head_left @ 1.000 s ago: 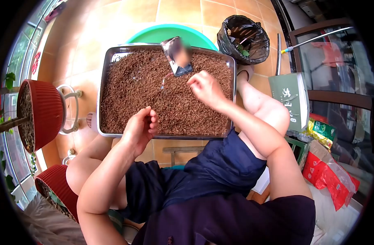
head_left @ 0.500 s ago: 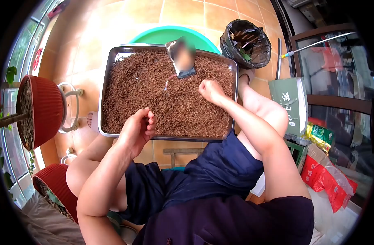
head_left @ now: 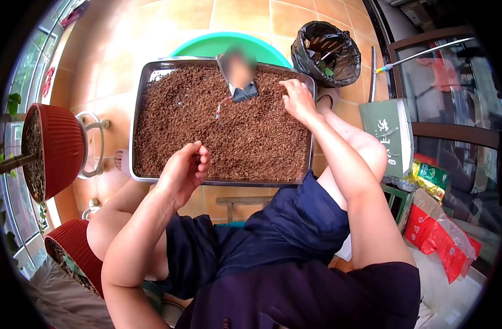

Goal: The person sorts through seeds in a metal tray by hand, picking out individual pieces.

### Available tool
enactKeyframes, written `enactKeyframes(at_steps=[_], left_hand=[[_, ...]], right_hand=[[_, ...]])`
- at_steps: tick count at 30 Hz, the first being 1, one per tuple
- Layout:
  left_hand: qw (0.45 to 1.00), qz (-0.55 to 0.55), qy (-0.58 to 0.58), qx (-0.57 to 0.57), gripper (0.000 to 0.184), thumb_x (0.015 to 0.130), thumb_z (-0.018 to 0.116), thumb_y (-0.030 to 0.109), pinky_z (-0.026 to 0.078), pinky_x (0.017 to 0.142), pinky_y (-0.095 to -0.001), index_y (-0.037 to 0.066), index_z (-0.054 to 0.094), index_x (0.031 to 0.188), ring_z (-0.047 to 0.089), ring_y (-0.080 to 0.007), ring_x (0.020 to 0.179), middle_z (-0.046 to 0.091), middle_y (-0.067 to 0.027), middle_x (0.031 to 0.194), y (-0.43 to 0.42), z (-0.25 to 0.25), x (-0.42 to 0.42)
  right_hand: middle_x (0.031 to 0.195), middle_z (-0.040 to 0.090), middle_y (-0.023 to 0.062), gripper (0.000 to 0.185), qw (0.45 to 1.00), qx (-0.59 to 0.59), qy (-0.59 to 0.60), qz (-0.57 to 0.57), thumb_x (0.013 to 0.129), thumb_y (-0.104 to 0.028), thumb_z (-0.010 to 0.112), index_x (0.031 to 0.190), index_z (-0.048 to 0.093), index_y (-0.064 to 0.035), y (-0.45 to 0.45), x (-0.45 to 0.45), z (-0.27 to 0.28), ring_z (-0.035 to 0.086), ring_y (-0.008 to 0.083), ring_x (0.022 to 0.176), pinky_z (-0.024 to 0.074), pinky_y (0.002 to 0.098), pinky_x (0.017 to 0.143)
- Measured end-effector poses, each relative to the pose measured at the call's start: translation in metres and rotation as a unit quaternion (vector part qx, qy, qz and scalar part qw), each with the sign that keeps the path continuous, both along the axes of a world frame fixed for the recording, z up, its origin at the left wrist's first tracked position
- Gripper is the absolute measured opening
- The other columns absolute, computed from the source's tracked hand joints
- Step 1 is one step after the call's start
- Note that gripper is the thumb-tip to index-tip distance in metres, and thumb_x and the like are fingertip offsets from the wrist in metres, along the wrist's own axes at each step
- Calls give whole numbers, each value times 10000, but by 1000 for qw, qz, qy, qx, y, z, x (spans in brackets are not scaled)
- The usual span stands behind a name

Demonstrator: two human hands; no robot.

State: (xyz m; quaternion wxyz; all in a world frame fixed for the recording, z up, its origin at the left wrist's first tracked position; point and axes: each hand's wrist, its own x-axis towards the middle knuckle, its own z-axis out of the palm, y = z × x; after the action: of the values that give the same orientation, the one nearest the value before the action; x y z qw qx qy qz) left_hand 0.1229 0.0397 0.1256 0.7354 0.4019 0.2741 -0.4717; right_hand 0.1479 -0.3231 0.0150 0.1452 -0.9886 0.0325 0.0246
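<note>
A metal tray (head_left: pixel 135 131) full of brown granular soil (head_left: pixel 234 142) lies across my knees. My left hand (head_left: pixel 186 169) is over the tray's near edge, its fingers curled together; what they hold, if anything, is hidden. My right hand (head_left: pixel 299 100) is above the soil at the tray's right side, with thumb and forefinger apart and nothing visible between them. A phone-like device (head_left: pixel 245 93), partly blurred, rests on the soil near the far edge. Beside it lies a small whitish and red piece (head_left: pixel 218 114).
Behind the tray is a green basin (head_left: pixel 229 39). A bin with a black bag (head_left: pixel 338 60) stands at the far right. Red pots (head_left: pixel 59 151) are at the left. A green box (head_left: pixel 385 134) and a red bag (head_left: pixel 434 233) lie at the right.
My right hand has moved right and away from me over the soil, and its thumb and forefinger have spread. My left hand has stayed nearly in place.
</note>
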Motion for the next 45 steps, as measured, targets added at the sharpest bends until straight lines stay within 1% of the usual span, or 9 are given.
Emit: enactKeyframes(at_steps=[4, 10, 15, 19, 23, 28, 33, 38, 45], left_hand=[[1000, 4, 0, 6, 227, 1015, 475, 245, 342, 545, -224, 107, 519, 841, 412, -85, 634, 488, 19, 747, 2, -1, 3], [1000, -5, -3, 10, 233, 1016, 474, 249, 345, 547, -223, 109, 522, 836, 421, -83, 636, 490, 21, 743, 2, 4, 1], [1000, -12, 4, 18, 239, 1017, 471, 251, 350, 547, -220, 107, 525, 834, 431, -82, 638, 498, 22, 746, 1, 5, -2], [1000, -9, 1, 16, 238, 1017, 472, 249, 354, 546, -218, 105, 527, 835, 431, -81, 636, 499, 23, 746, 5, 1, -3], [1000, 2, 1, 22, 238, 1018, 473, 248, 359, 543, -220, 104, 529, 838, 429, -81, 635, 498, 23, 746, 8, 1, 2], [1000, 3, -5, 25, 240, 1019, 473, 253, 367, 541, -219, 105, 528, 839, 440, -83, 635, 509, 20, 750, 8, 3, 3], [998, 42, -18, 33, 233, 1016, 479, 260, 370, 538, -220, 108, 528, 845, 447, -85, 635, 510, 18, 750, 9, -1, 6], [994, 98, -30, 37, 221, 1014, 479, 258, 352, 526, -219, 116, 514, 848, 424, -87, 618, 478, 21, 737, 13, -3, 15], [995, 98, -36, 13, 230, 1020, 481, 277, 332, 514, -230, 120, 501, 853, 398, -90, 595, 448, 25, 722, 18, -7, 17]], right_hand=[[1401, 479, 122, 571, 993, -6, 117, -4, 852, 20, 521, 1405, 506, -121, 19, -12, 2, 495, 320, 1250, 413, 410, 1105], [1212, 537, 152, 533, 963, 122, 226, 82, 829, 67, 472, 1320, 582, -108, 84, -47, 34, 549, 300, 1145, 473, 419, 961], [1164, 578, 162, 374, 992, 53, 108, 37, 850, 27, 482, 1167, 648, -81, 68, -23, 26, 595, 315, 1028, 503, 435, 892], [1224, 559, 169, 424, 994, 43, -103, 16, 822, 35, 495, 1217, 605, -72, 30, 8, -14, 553, 325, 1144, 472, 432, 976], [1252, 521, 179, 480, 982, 45, 179, -30, 809, 35, 489, 1271, 570, -69, 55, -7, 1, 543, 342, 1172, 466, 450, 982], [1247, 517, 208, 453, 947, 196, 244, 68, 837, 7, 499, 1281, 563, -55, 95, -50, 13, 535, 381, 1186, 439, 469, 1014], [1170, 548, 145, 435, 952, 270, 114, 84, 865, 102, 410, 1236, 581, -50, 96, -49, 33, 662, 199, 924, 538, 338, 860], [1009, 626, 144, 133, 966, 249, 58, 20, 908, -59, 530, 1006, 620, -40, 72, -35, 26, 648, 303, 938, 520, 415, 844], [955, 609, 97, 101, 967, 180, 98, 152, 903, -149, 630, 966, 643, -72, 105, -50, 29, 642, 267, 885, 512, 407, 796]])
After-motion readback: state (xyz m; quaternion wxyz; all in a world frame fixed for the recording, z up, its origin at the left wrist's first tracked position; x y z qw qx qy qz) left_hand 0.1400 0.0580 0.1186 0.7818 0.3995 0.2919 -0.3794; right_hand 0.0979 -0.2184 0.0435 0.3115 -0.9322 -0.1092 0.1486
